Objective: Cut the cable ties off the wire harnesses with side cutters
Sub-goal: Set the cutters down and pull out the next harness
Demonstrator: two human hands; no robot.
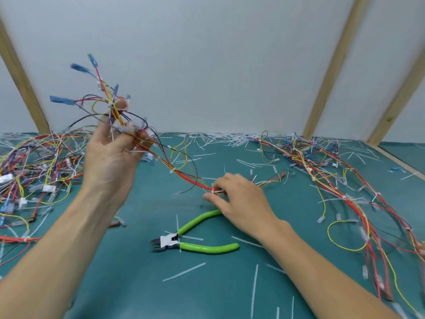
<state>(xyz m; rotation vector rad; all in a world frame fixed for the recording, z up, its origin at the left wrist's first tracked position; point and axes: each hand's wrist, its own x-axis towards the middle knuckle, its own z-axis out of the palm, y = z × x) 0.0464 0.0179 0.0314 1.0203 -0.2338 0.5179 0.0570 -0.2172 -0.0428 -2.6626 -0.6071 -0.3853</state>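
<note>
Counter (207,295) comes first: a green mat that fills the lower frame, strewn with white tie offcuts (184,272), thickest along its far edge. That litter suggests many ties are already cut. Left of the cutters (184,240) lies a tangled heap of harnesses (34,169); right of them a second heap (345,192) trails toward the near edge. White ties still show on the right heap, so plenty seems left to do. Which heap is finished I cannot tell.

One harness (179,173) is in work, stretched in the air beyond the cutters. The left hand (110,157) is raised up and left of the cutters, fingers loosely curled round the bundle's upper end, blue connectors fanning out above it. The right hand (239,199) sits low just beyond the cutters, fingertips pinched on the red bundle at a white tie (216,191).

The cutters lie on the mat, green handles spread, jaws apart and pointing left; the upper handle runs under the right hand. Neither hand grips them, so this tie is likely found but not yet cut.

The raised connectors are motion-blurred. The right fingertips and the far handle end are hidden by the hand. Both heaps run out of frame.
</note>
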